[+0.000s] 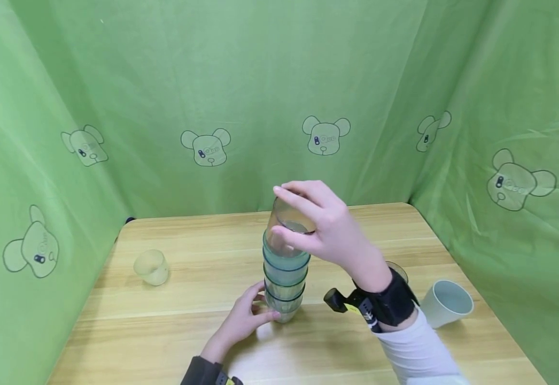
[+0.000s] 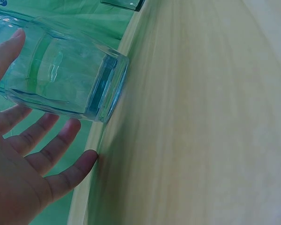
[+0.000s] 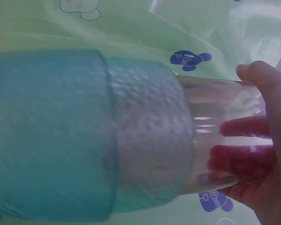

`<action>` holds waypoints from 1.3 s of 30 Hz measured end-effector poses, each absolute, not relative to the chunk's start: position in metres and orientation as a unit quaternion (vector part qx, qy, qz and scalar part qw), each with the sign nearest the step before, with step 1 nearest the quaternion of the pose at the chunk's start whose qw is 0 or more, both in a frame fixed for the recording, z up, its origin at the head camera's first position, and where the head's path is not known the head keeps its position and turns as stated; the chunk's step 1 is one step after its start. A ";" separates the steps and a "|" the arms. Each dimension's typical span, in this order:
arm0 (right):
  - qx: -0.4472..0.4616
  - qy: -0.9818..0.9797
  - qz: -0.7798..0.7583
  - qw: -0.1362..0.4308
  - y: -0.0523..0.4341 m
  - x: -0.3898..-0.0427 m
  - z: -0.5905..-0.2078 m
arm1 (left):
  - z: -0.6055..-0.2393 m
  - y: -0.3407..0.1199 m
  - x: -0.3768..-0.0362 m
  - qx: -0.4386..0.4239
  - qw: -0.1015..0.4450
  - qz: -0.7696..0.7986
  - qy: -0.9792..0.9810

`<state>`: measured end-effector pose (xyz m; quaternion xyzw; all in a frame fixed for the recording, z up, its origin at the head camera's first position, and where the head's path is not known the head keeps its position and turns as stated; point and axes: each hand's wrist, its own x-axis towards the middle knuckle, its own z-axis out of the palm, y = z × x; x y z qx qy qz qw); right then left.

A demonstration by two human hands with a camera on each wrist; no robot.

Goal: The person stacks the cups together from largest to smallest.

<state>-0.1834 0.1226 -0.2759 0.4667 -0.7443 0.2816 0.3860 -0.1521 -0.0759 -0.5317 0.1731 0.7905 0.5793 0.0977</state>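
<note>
A stack of translucent teal cups (image 1: pixel 284 278) stands upright in the middle of the wooden table (image 1: pixel 188 331). My right hand (image 1: pixel 295 214) grips a clear cup (image 1: pixel 281 220) from above; its lower part sits in the top teal cup. In the right wrist view my fingers (image 3: pixel 257 154) wrap the clear cup (image 3: pixel 215 122) above the teal stack (image 3: pixel 51 136). My left hand (image 1: pixel 255 313) rests at the stack's foot. In the left wrist view its thumb lies against the bottom cup (image 2: pixel 70 75), and its fingers (image 2: pixel 61 140) are spread straight beside it, down to the table.
A pale frosted cup (image 1: pixel 152 266) stands at the table's left. A whitish cup (image 1: pixel 448 302) lies tilted at the right, and a glass rim (image 1: pixel 398 269) peeks out behind my right wrist. Green cloth (image 1: pixel 260 80) encloses the table at the back and on both sides.
</note>
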 end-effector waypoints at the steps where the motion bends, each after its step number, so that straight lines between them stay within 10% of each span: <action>1: 0.467 -0.751 0.277 0.376 0.122 -0.184 -0.278 | -0.532 -0.076 -0.152 0.173 0.098 0.579 0.791; 39: 0.413 -0.813 0.256 0.321 0.148 -0.171 -0.310 | -0.541 -0.075 -0.153 0.180 0.078 0.575 0.794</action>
